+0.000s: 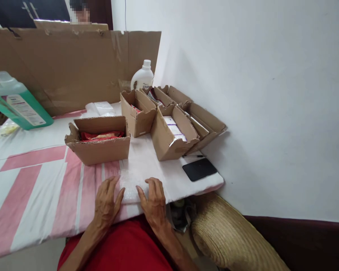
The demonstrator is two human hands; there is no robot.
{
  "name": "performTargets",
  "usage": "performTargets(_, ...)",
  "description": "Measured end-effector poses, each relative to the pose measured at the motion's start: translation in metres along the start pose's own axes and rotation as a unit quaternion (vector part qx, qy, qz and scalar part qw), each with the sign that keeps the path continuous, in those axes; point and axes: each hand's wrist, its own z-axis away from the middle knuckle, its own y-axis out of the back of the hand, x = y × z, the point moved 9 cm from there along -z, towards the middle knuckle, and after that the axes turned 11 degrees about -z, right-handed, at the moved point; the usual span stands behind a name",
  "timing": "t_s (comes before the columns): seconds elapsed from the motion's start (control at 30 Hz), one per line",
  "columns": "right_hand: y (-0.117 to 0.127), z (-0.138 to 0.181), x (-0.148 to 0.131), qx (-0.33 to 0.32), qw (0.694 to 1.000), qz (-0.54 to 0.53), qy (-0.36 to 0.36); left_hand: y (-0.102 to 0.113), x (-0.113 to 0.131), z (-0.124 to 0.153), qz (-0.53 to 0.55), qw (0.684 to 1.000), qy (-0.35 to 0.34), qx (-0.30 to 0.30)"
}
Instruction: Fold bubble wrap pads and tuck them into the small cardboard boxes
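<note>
A sheet of clear bubble wrap [130, 192] lies at the front edge of the cloth-covered table. My left hand [106, 199] rests at its left side, thumb and fingers apart. On the right side of the sheet is my right hand [153, 200], also with thumb and fingers spread. Both hands hold nothing that I can see. Just beyond them stands a cardboard box [101, 150] with red packets [101, 136] inside.
More cut-open cardboard boxes [166, 146] cluster at the right by the wall, one with white packs. A black phone [199, 169] and a pen lie nearby. Behind are a white jug [143, 78], a green-liquid bottle [22, 105] and a cardboard panel [81, 67]. Another person is beyond it.
</note>
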Motion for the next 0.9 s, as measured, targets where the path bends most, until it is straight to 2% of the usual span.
performTargets(0.07,-0.008,0.000,-0.016,-0.050,0.996,-0.004,0.068,-0.006,0.023,0.004,-0.014,0.994,-0.105,-0.025)
performTargets(0.13,-0.026,0.003,-0.022,-0.134,0.983,0.005,0.125,-0.021,0.037,0.014,-0.022,0.980,-0.182,-0.076)
performTargets(0.2,-0.041,0.006,-0.013,-0.196,0.969,0.033,0.145,-0.036,0.038,0.022,-0.037,0.971,-0.206,-0.119)
performTargets(0.3,-0.049,0.007,0.008,-0.235,0.959,0.061,0.150,-0.050,0.029,0.028,-0.040,0.968,-0.197,-0.150)
performTargets(0.43,-0.036,0.012,0.011,-0.236,0.954,0.047,0.176,-0.055,0.026,0.029,-0.028,0.965,-0.198,-0.171)
performTargets(0.6,-0.018,0.017,0.006,-0.198,0.951,0.025,0.234,-0.056,0.036,0.023,-0.014,0.957,-0.188,-0.219)
performTargets(0.77,-0.027,0.017,0.003,-0.155,0.938,0.017,0.310,-0.048,0.039,0.008,0.006,0.958,-0.178,-0.227)
performTargets(0.9,-0.028,0.006,-0.002,-0.132,0.939,-0.015,0.318,-0.033,0.028,0.002,0.045,0.969,-0.119,-0.212)
